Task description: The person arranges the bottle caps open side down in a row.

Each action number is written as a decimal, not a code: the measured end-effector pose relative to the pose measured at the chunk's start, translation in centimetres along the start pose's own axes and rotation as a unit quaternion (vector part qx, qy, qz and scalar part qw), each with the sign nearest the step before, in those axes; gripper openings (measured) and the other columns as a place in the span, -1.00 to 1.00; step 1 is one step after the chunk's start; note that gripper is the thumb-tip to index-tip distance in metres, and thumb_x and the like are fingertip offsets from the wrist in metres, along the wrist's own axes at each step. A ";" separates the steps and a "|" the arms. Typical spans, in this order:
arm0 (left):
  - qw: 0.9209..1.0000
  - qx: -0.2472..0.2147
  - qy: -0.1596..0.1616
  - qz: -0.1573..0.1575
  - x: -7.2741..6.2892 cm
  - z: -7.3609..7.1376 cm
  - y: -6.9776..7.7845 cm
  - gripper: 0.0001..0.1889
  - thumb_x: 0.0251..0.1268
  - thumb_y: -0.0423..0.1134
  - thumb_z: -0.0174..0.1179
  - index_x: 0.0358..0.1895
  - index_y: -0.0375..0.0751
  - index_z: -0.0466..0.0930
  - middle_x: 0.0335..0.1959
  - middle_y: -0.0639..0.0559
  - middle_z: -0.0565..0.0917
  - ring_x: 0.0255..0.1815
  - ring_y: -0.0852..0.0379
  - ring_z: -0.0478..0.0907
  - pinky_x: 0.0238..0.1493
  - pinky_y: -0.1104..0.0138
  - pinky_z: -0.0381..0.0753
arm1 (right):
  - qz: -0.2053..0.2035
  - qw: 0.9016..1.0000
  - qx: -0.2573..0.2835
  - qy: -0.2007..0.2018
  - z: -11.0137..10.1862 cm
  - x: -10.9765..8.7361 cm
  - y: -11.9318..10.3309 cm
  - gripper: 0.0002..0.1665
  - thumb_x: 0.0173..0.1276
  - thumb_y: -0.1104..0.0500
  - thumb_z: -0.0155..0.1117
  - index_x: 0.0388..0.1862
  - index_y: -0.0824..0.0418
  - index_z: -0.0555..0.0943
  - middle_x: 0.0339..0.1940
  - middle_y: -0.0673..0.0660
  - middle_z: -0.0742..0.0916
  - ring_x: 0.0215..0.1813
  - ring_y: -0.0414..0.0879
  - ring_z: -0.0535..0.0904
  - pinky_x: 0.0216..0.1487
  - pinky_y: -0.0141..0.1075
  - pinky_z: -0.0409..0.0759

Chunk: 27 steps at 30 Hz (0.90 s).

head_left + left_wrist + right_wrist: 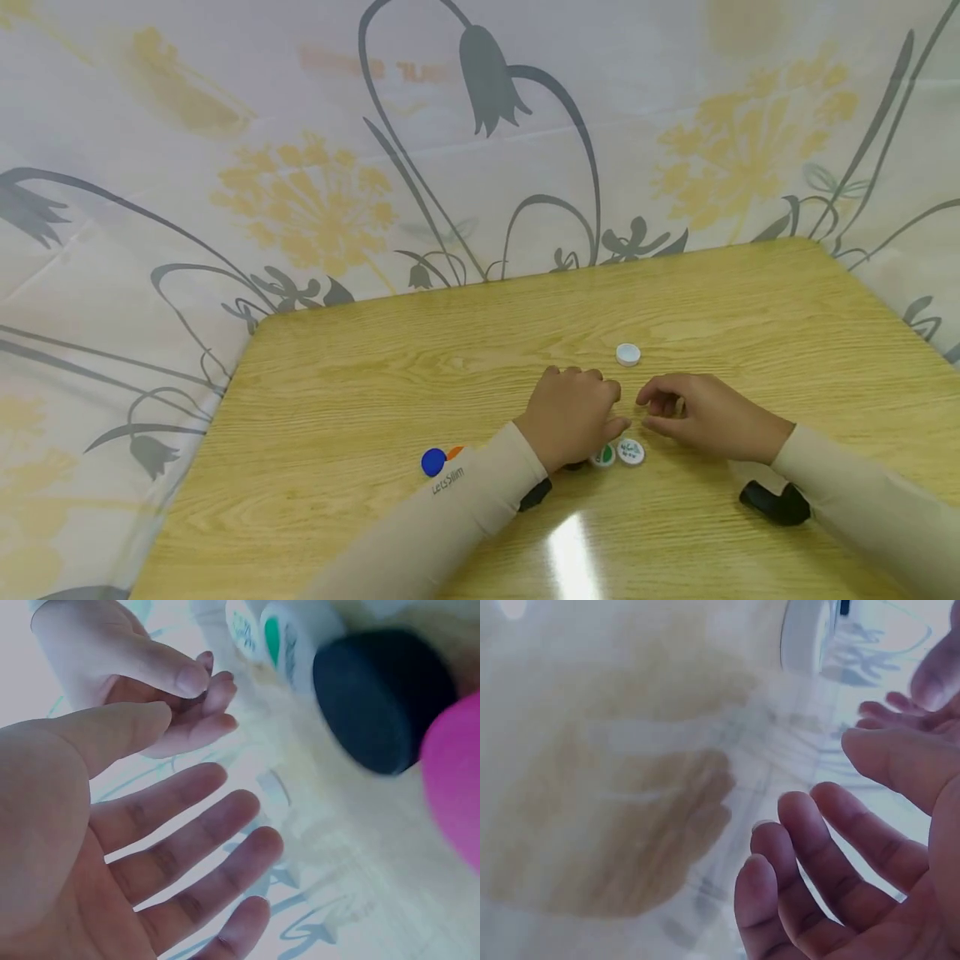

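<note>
In the head view my left hand [573, 412] hovers over a row of round caps, palm down. The left wrist view shows its fingers spread and relaxed, with nothing in them. Just in front of it, my right hand [705, 417] holds nothing either, its fingers loosely bent. Between and below the hands lie a white printed cap [631, 452] and a white cap with a green mark [603, 457]. A black cap [382, 697] and a pink cap [457, 780] follow in the row, mostly hidden by the left hand and sleeve in the head view.
Farther back on the wooden table [375, 375] stands a white cap [627, 354], hollow side up. A blue cap [432, 462] and part of an orange cap [454, 452] show beside the left sleeve. Flower-printed cloth [450, 167] hangs behind the table.
</note>
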<state>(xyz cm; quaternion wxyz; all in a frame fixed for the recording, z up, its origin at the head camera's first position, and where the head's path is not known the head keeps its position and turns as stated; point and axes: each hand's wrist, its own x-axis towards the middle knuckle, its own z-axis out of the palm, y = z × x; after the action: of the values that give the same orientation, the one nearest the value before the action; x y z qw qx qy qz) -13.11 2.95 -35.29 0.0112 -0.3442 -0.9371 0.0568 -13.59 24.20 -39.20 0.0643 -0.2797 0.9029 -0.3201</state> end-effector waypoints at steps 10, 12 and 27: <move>0.999 -0.039 -0.020 -0.017 3.0 -0.7 -1.4 -0.68 0.46 0.10 0.14 0.11 0.10 0.68 -0.04 0.20 0.76 -0.13 0.18 0.72 -0.05 0.22 0.66 | 0.038 0.996 -0.018 0.072 -1.4 1.9 0.6 -0.77 0.36 0.17 0.38 -0.07 0.25 0.64 -0.39 -0.07 0.68 -0.33 -0.29 0.54 -0.32 -0.40 0.54; 0.999 -0.041 -0.019 -0.020 3.6 -0.7 -1.7 -0.67 0.45 0.10 0.16 0.12 0.09 0.68 -0.04 0.20 0.76 -0.13 0.19 0.72 -0.08 0.22 0.67 | 0.044 0.995 -0.022 0.082 -1.6 2.2 0.7 -0.75 0.36 0.18 0.38 -0.05 0.27 0.63 -0.39 -0.04 0.68 -0.34 -0.26 0.55 -0.33 -0.39 0.53; 0.990 -0.106 -0.042 -0.084 6.7 -0.7 -3.1 -0.54 0.43 0.08 0.19 0.32 0.08 0.51 0.08 0.18 0.72 -0.01 0.21 0.70 -0.07 0.22 0.68 | 0.084 0.994 -0.013 0.064 -2.6 4.5 1.4 -0.54 0.33 0.16 0.40 0.12 0.38 0.57 -0.33 0.08 0.71 -0.31 -0.15 0.63 -0.32 -0.34 0.56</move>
<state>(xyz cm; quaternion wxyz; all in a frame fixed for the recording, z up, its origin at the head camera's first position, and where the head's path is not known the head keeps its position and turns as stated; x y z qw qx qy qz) -20.13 4.98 -34.41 -0.0598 -0.2607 -0.9631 -0.0296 -18.79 24.07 -37.71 0.0292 -0.1821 0.9295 -0.3194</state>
